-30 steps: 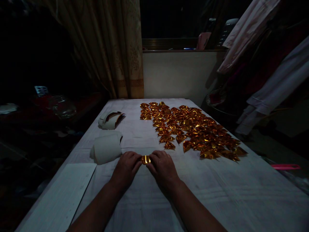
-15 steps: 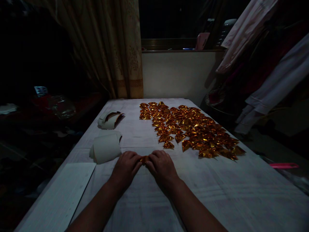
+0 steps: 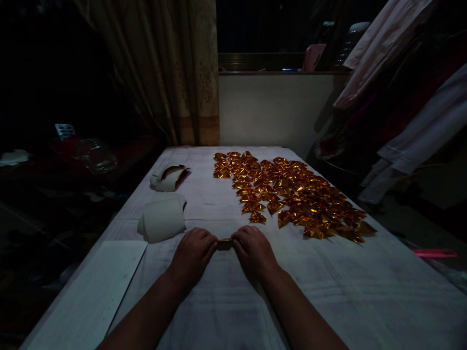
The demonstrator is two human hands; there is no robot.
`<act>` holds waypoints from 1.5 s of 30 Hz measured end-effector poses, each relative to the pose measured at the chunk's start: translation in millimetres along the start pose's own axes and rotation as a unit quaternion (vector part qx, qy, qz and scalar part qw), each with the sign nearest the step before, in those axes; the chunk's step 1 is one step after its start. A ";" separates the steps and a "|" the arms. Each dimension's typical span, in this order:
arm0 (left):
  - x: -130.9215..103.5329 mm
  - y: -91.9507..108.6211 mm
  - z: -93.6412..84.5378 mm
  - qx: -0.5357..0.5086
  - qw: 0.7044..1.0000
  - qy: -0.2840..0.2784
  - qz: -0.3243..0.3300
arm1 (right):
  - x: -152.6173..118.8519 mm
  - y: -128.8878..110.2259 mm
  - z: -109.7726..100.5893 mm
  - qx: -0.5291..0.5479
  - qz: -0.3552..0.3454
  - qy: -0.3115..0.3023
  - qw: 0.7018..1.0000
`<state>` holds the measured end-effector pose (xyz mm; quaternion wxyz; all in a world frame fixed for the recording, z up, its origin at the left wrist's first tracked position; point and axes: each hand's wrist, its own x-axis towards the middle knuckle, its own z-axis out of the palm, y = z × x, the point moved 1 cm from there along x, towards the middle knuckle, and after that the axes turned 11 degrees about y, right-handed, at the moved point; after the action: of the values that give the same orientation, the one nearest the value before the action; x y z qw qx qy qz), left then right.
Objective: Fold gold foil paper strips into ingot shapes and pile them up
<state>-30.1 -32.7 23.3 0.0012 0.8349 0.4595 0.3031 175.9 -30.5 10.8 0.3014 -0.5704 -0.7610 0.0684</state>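
Between my two hands a small strip of folded foil paper [image 3: 224, 240] is stretched level, just above the cloth. My left hand [image 3: 195, 248] pinches its left end, and my right hand [image 3: 253, 248] pinches the right end. Most of the paper's ends are hidden under the fingers. Beyond my right hand lie many folded gold foil pieces [image 3: 292, 187] in rows and a heap. Left of my left hand sits a curled stack of pale paper sheets [image 3: 163, 219], with a second curled stack [image 3: 170, 179] behind it.
A white board [image 3: 87, 296] lies at the table's left side. The table wears a pale cloth [image 3: 233, 306]. A curtain [image 3: 189, 73] and a wall stand at the far end. Clothes [image 3: 419, 116] hang on the right, above a pink handle [image 3: 436, 253].
My hands have drawn slightly apart, and the paper between them now shows as a longer, thinner strip. The view has shifted a little.
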 end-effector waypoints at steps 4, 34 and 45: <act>-0.5 0.3 0.6 -0.010 1.000 -0.012 -0.024 | 0.4 2.6 0.1 -0.006 0.021 0.000 1.000; 1.2 -0.1 19.7 0.097 0.993 0.037 -0.049 | 4.3 -8.9 8.7 -0.110 0.059 0.039 0.991; 2.3 2.9 15.4 0.077 0.993 0.030 -0.084 | 3.7 -8.2 8.4 -0.111 0.062 0.028 0.992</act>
<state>-19.2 -28.4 12.7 -0.0515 0.7815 0.5496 0.2908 164.0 -27.9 9.0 0.2531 -0.6477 -0.7185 -0.0138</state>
